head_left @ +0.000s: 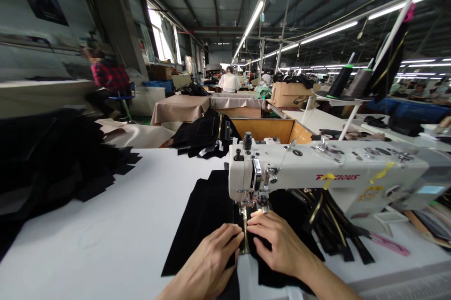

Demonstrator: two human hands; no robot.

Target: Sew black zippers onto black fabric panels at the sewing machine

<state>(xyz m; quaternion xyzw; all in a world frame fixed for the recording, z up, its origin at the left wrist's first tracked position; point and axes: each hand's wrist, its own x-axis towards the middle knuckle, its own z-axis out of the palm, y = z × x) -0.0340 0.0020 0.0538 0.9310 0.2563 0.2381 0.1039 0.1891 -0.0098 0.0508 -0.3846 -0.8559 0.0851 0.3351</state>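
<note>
A black fabric panel [197, 215] lies on the white table under the needle area of a sewing machine [331, 168]. A gold-toothed zipper [245, 232] runs along it toward the presser foot [246, 206]. My left hand [216, 250] is left of the zipper, its fingers bent together and closed on the fabric edge. On the other side my right hand [276, 241] rests over black fabric with its fingers stretched out and its thumb apart, fingertips beside the zipper near the foot. What lies beneath both palms is hidden.
Loose zippers [322, 217] and pink-handled scissors [389, 243] lie right of the fabric. Black pieces are piled at the left [63, 159] and behind the machine [206, 133]. Thread cones [341, 81] stand at the back right. A person in a checked shirt [111, 76] sits at the left.
</note>
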